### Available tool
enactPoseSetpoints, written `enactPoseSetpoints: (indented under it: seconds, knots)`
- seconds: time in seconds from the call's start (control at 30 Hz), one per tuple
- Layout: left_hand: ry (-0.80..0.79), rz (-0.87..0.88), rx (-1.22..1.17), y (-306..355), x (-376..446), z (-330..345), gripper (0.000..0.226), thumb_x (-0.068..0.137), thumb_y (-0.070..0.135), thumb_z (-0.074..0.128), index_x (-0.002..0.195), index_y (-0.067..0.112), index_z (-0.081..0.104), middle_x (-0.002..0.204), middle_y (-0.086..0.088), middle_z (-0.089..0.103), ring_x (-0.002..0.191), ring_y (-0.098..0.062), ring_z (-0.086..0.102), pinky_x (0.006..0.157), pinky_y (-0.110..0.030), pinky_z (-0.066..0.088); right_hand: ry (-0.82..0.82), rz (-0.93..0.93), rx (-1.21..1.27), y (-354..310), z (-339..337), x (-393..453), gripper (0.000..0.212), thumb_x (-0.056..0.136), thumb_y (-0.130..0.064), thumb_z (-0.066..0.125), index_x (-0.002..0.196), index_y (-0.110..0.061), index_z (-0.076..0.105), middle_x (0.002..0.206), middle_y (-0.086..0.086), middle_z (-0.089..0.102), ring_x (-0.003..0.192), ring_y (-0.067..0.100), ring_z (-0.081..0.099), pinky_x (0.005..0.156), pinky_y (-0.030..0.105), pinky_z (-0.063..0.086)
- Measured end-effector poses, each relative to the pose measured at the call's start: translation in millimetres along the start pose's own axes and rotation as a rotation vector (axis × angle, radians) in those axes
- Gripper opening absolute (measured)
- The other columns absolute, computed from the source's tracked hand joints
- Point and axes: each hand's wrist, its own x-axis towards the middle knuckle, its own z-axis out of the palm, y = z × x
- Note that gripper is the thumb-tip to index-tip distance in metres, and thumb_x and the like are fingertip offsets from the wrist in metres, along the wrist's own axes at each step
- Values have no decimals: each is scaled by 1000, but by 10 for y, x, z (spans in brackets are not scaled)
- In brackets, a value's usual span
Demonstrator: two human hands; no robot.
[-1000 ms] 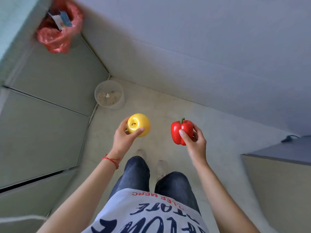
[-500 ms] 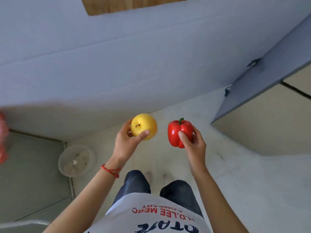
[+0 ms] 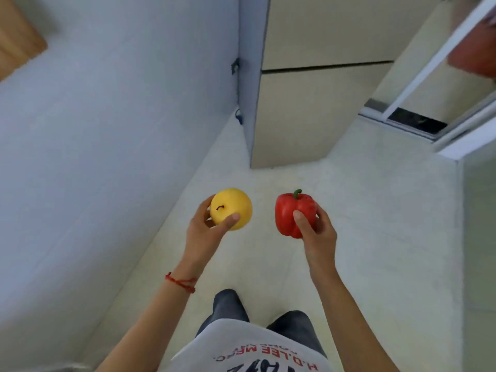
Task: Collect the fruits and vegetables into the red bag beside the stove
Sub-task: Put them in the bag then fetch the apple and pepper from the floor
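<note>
The yellow fruit (image 3: 231, 208) sits clasped in the left hand (image 3: 206, 232) and the red bell pepper (image 3: 295, 212) in the right hand (image 3: 318, 232), both carried in the air above the pale floor (image 3: 375, 237) — this looks like the carrying step. The red bag is not in view, so the next move calls for finding it again and lowering both in. Compared with a moment ago the view has swung right — the beige cabinet (image 3: 308, 103) now stands far ahead, the plastic bowl gone.
</note>
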Motion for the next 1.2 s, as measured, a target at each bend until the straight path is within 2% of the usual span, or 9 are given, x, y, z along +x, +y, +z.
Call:
enactPoseSetpoints:
  seconds: [0.2,0.33,0.53,0.63,0.73,0.83,0.97,1.2]
  knots:
    - [-272,74,110,112,-188,1043,49,73,25,74,114,34,49,115,-1,57,100,-22,59,85,-45,54,305,4,93,86,-1091,-127,48,82,-17,65,128,-17,50,113,-1,56,92,2,56,60,8,49]
    - [-408,77,155,159,-424,1747,60,57,44,75,112,36,51,106,10,57,97,-17,60,87,-48,53,480,1,109,166,-1853,-310,46,83,-19,65,126,-20,51,113,-1,57,94,6,57,59,8,49]
    - [-609,110,214,207,-859,2739,73,45,56,69,113,35,52,107,8,57,96,-15,60,86,-48,53,708,23,182,273,-2864,-601,41,82,-21,65,121,-26,52,114,2,60,99,10,58,65,13,50]
    - [-678,118,217,235,-1018,3095,67,48,53,71,110,34,53,105,10,58,95,-13,60,84,-46,54,765,8,234,290,-3178,-654,36,82,-20,65,115,-30,54,111,2,62,97,7,59,65,11,52]
    - [-733,129,233,253,-1139,3430,52,63,36,76,109,34,52,101,15,57,93,-9,59,84,-46,55,831,10,259,290,-3456,-635,35,82,-19,65,114,-28,55,110,2,63,94,5,60,70,16,53]
    - [-765,146,245,311,-1144,3716,47,68,29,77,107,34,52,100,16,57,91,-7,59,82,-44,55,852,0,283,269,-3657,-504,35,82,-19,65,114,-28,55,110,2,62,94,6,60,71,16,54]
    - [-790,153,261,412,-968,4092,46,64,34,75,104,36,53,99,17,57,92,-8,60,80,-42,55,856,-7,310,232,-3848,-199,34,82,-19,65,113,-28,55,110,4,62,96,11,61,63,13,52]
    - [-832,148,267,692,-389,4971,41,74,25,73,108,33,52,101,12,58,90,-10,60,80,-40,55,890,5,291,41,-4249,678,45,75,-29,71,118,-24,56,113,4,63,102,16,61,66,15,53]
